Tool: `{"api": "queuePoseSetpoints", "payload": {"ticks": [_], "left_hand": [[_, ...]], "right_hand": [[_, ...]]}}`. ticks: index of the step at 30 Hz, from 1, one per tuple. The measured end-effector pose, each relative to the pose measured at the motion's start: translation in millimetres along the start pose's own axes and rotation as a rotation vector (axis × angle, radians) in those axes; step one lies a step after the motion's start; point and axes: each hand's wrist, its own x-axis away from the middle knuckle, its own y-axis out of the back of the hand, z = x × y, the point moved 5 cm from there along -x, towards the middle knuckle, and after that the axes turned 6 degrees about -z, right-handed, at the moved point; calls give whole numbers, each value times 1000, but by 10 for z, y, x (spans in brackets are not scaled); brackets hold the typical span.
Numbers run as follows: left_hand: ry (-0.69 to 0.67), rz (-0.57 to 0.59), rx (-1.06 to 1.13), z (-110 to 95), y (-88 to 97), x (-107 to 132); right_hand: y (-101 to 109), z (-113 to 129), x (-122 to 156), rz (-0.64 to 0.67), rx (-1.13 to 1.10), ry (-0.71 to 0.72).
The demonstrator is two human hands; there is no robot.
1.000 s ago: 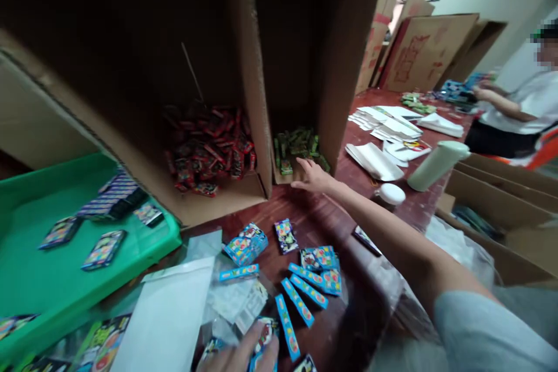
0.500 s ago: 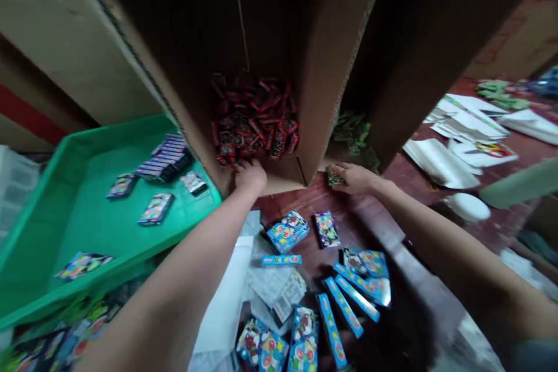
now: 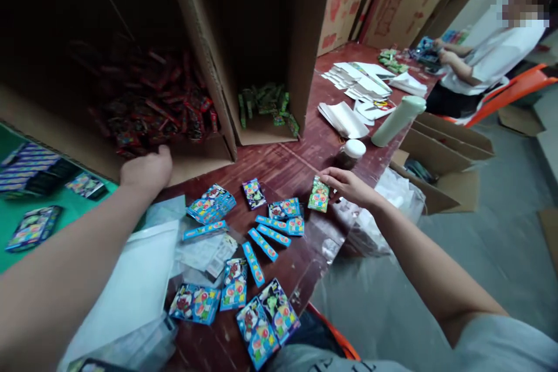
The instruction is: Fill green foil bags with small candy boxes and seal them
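Nearest on the table's edge, blue packets (image 3: 261, 242) lie scattered, so the right hand (image 3: 349, 185), pinching a green packet (image 3: 319, 195), should lower it into a free gap, while the left hand (image 3: 146, 170), clenched (around what I cannot tell), stays at the box of red packets (image 3: 152, 107).

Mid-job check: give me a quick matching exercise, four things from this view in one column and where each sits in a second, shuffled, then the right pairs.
Things:
1. green packet
2. red packets
3. pale green bottle
4. green tray

Places:
A. lying on its side at the table's right edge
B. at the far left, holding dark card packs
C. piled in the left cardboard box
D. in the right hand fingertips, over the table

Pairs: 1-D, 2-C, 3-A, 4-B
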Motion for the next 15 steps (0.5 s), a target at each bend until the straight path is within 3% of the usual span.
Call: {"api": "queuePoseSetpoints", "payload": {"ticks": [5,8,10,12,15], "left_hand": [[4,-319,-171,-257,406,298],[51,-451,-82,-506,625,570],[40,-466,39,-797,655,880],[-60,-381,213,-1210,496,1277],[-311,-51,466,-1912,-93,1893]], "right_hand": [[-19,-227,194,38,96,46],[-88,-200,343,9,190,167],[-136,-137,487,34,350,311],[-182,-109,638,97,533,445],[-222,-129,806,176,610,533]]}}
